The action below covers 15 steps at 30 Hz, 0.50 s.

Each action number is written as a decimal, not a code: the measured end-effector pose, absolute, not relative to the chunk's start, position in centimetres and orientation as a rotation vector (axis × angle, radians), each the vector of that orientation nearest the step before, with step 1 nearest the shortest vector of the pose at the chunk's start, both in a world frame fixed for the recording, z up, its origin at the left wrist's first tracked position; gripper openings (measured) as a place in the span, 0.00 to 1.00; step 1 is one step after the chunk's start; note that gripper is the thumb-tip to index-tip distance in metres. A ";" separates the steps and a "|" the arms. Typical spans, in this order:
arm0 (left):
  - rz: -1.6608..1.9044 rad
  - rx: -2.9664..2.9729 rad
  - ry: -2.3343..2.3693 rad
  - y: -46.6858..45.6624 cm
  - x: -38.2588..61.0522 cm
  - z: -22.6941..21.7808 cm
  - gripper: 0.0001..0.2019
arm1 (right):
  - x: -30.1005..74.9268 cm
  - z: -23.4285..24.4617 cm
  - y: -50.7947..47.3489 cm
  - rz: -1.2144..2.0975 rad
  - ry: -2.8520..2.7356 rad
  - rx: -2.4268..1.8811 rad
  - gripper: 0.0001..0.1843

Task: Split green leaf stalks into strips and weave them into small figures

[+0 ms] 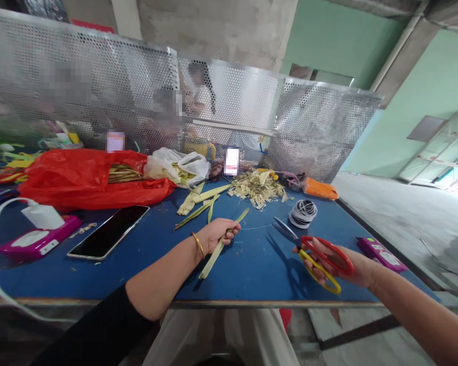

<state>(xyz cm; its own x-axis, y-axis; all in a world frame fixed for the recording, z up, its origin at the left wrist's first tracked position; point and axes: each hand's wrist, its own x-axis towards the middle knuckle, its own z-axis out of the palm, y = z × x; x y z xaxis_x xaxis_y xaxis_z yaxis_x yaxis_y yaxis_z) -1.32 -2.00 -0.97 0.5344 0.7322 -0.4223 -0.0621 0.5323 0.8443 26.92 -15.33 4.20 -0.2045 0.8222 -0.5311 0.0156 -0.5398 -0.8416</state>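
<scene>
My left hand [222, 235], with a gold bangle at the wrist, is closed around a pale green folded strip of dried leaf [213, 259]. The strip slants above the table's front half, and both its ends stick out of the fist. My right hand [320, 264] grips scissors [326, 256] with one red and one yellow handle; their blades point up and left toward the table's middle. A spool of white thread [303, 214] stands just beyond the scissors. From it a thin thread runs left toward my left hand; where it ends there I cannot make out.
On the blue table [244, 284] lie leaf scraps [257, 189], loose leaf strips [198, 201], a red plastic bag [68, 175], a white bag [179, 165], a phone [109, 231], purple power strips [41, 239] and an orange packet [319, 188]. A perforated metal screen [229, 96] closes the back; a person is beyond.
</scene>
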 end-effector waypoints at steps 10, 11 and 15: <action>0.567 0.959 0.902 -2.7 -1.3 -0.8 0.09 | 22.8 3.1 -11.1 1.673 -1.177 -1.625 0.28; 0.569 0.967 0.901 -2.7 -1.3 -0.8 0.09 | 22.6 3.0 -10.7 1.628 -1.223 -1.644 0.27; 0.564 0.992 0.894 -2.7 -1.6 -0.7 0.09 | 22.6 2.9 -10.4 1.217 -1.644 -1.918 0.24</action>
<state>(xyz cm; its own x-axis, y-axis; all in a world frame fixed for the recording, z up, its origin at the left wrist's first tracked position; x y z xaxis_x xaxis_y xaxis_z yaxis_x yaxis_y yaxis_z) -1.60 -2.71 -0.73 0.5324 0.7573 -0.3781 -0.0149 0.4550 0.8903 22.64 -10.43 2.92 -0.0342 0.9234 -0.3823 0.6354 -0.2752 -0.7215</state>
